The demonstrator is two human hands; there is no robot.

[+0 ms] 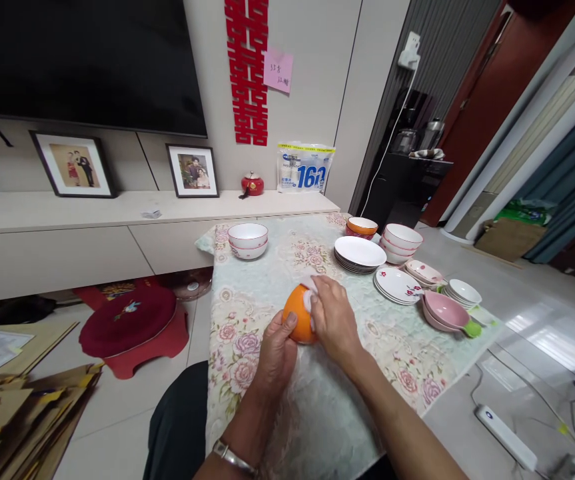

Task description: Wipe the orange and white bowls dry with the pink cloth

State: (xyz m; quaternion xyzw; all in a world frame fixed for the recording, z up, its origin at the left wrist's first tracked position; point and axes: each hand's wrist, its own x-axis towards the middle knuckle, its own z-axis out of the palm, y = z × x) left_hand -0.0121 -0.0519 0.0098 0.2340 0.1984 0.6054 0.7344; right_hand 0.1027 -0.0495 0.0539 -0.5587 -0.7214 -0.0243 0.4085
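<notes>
An orange bowl (297,316) is held tilted on its side above the floral tablecloth (247,340). My left hand (278,347) grips its lower left side, thumb on the orange outside. On the other side, my right hand (334,317) presses a white cloth (310,293) against the bowl's rim area. Two stacked white bowls (248,241) stand at the table's back left. Right of the hands are a stack of white plates (360,251) and flower-patterned plates (398,285).
At the table's right lie pink bowls (447,311), small white dishes (464,292), white bowls (403,237) and an orange-and-red bowl stack (362,225). A low cabinet (92,213) runs behind. Left on the floor are a red stool (130,320) and flattened cardboard (32,413).
</notes>
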